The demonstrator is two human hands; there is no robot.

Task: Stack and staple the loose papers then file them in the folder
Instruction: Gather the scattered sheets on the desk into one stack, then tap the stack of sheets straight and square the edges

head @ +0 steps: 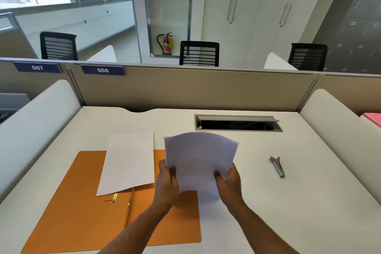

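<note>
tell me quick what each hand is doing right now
Left hand: closed on the left edge of the paper stack, held above the desk.
Right hand: closed on the right edge of the same stack.

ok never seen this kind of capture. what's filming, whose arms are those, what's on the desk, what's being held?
There is no robot here: a person works with two bare hands, and the single picture comes from a wide-angle camera worn on their head, looking forward and down. That is why the arms enter from the bottom edge.

The left hand and the right hand grip the lower corners of a bundle of white papers, raised off the white desk so that its top edge curls.

On the desk lies an open orange folder with a metal fastener near its fold. One loose sheet lies flat, mostly across it. To the right, apart from everything else, lies a stapler. At the back there is an open cable slot.
</note>
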